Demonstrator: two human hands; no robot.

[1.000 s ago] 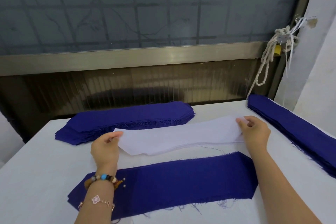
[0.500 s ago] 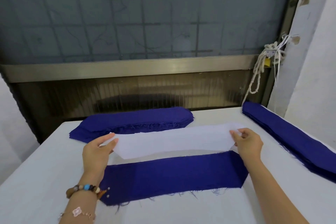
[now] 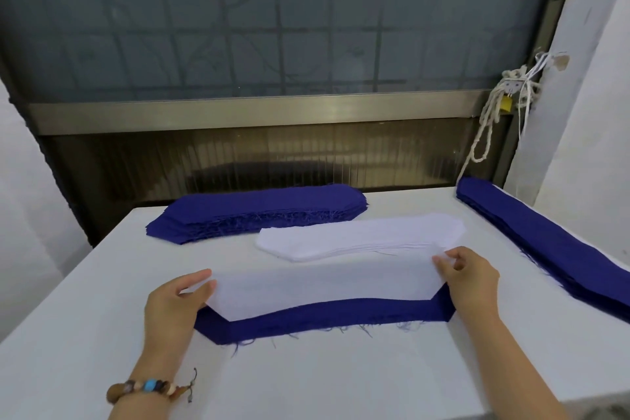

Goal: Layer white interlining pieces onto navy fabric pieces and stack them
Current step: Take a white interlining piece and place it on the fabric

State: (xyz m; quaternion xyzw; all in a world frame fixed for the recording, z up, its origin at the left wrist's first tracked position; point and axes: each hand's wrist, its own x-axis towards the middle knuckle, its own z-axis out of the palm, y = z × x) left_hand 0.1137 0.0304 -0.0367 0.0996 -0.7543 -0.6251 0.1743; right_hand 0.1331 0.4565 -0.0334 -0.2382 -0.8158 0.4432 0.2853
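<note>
Looks like a small garment workshop: a plain white worktop (image 3: 85, 334) with stacks of cut navy fabric pieces (image 3: 259, 211), a pile of white interlining pieces (image 3: 358, 237), frayed threads everywhere, all shoved up against a grimy window (image 3: 272, 20).

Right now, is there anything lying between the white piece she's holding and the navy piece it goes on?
Nothing visible. Both hands, left hand and right hand, hold the white interlining piece by its ends, partly over the navy fabric piece, whose exposed strip is bare.
</note>
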